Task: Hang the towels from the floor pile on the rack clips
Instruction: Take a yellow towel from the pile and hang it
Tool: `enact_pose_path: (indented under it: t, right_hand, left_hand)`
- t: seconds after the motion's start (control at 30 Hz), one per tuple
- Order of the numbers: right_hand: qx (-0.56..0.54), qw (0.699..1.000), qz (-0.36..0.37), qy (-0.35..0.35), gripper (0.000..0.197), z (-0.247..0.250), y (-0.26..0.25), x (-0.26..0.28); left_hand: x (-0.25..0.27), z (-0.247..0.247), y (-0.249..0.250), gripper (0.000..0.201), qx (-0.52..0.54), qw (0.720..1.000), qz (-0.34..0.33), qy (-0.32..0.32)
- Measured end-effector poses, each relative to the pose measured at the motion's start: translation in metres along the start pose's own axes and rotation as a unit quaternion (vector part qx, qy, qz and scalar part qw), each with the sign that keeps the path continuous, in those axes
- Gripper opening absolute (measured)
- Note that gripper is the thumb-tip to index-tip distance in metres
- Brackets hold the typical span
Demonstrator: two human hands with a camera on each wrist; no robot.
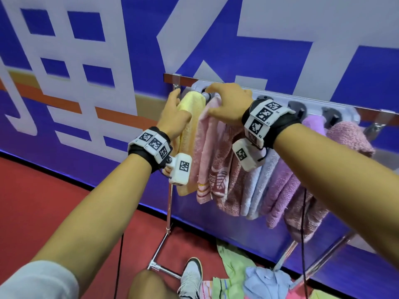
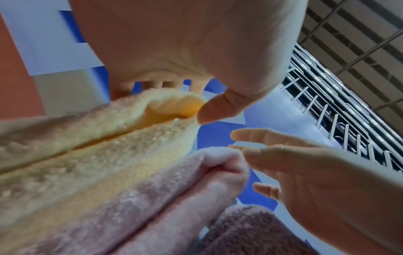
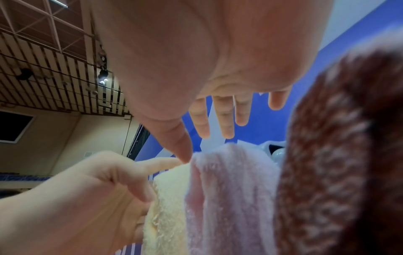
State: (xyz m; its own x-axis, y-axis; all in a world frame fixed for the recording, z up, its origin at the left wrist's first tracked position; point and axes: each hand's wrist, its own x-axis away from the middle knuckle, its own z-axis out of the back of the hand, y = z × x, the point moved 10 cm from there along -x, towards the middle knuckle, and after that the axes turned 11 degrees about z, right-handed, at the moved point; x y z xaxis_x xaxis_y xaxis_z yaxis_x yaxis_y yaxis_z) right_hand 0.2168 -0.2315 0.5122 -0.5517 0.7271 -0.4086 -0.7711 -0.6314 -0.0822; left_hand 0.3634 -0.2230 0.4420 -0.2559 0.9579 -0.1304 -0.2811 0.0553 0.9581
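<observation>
A yellow towel (image 1: 190, 126) (image 2: 109, 146) (image 3: 170, 207) hangs at the left end of the rack's white clip strip (image 1: 276, 98). My left hand (image 1: 178, 103) (image 2: 185, 99) holds its top, thumb in front and fingers behind. A light pink towel (image 1: 207, 147) (image 2: 174, 198) (image 3: 229, 189) hangs beside it. My right hand (image 1: 224, 102) (image 3: 202, 146) hovers over both with straight, spread fingers. Its fingertips reach the grey clip (image 1: 206, 94) and its thumb touches the pink towel's top. The floor pile (image 1: 248, 275) lies under the rack.
More towels hang to the right: dark pink (image 1: 226, 169), pale blue, purple and mauve (image 1: 349, 139). Two grey clips (image 1: 296, 106) show above them. Chrome rack legs (image 1: 164, 240), a shoe (image 1: 191, 277) and black cables stand on the red floor. The blue wall banner (image 1: 86, 126) is close behind.
</observation>
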Motion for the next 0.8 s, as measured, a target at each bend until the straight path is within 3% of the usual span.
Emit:
enact_pose_path:
  t: [0.27, 0.47, 0.57, 0.8]
  right_hand:
    - [0.054, 0.998, -0.035, -0.012, 0.051, 0.034, 0.017, 0.058]
    - [0.113, 0.991, -0.052, -0.038, 0.062, 0.053, 0.035, 0.111]
    - [0.129, 0.988, -0.062, -0.052, 0.063, 0.060, 0.049, 0.139]
    - [0.155, 0.982, -0.092, -0.055, 0.069, 0.078, 0.089, 0.214]
  left_hand:
    - [0.036, 0.010, 0.057, 0.053, 0.035, 0.993, -0.089, 0.073]
    - [0.083, -0.070, 0.085, 0.054, -0.072, 0.986, -0.149, -0.016]
    - [0.108, -0.114, 0.092, 0.065, -0.113, 0.977, -0.166, -0.072]
    - [0.155, -0.189, 0.098, 0.065, -0.187, 0.947, -0.237, -0.106]
